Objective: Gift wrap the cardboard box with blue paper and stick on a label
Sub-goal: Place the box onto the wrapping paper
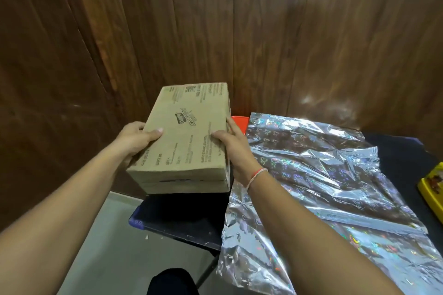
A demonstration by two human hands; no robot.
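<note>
A brown printed cardboard box is held up above the left end of a dark table. My left hand grips its left side, thumb on top. My right hand grips its right side, thumb on top and fingers along the edge. A crinkled shiny holographic wrapping sheet with heart patterns lies spread on the table to the right of the box, its near corner hanging over the table edge. No label is visible.
A wooden panelled wall stands close behind the table. A red object peeks out behind the box. A yellow box sits at the right edge. Grey floor lies lower left.
</note>
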